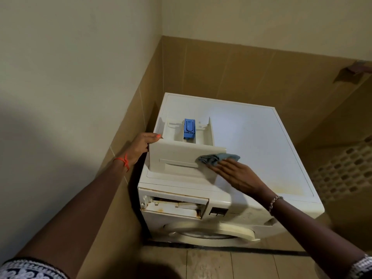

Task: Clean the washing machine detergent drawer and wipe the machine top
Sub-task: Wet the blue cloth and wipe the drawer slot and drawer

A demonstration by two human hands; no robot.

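A white washing machine (pixel 261 141) stands in a corner. Its detergent drawer (pixel 177 154) is pulled out and rests on the machine top, front panel toward me, with a blue insert (pixel 189 128) inside. My left hand (pixel 144 144) grips the drawer's left edge. A blue-grey cloth (pixel 219 158) is pressed against the right end of the drawer's front panel under the flat fingers of my right hand (pixel 235 174). The empty drawer slot (pixel 173 205) in the machine's front shows rust stains.
Tan tiled walls close in behind the machine and on its left. A perforated laundry basket (pixel 342 174) stands to the right. The machine's round door (pixel 211 232) faces me above a tiled floor (pixel 221 262). The top shows yellowish stains near its front right.
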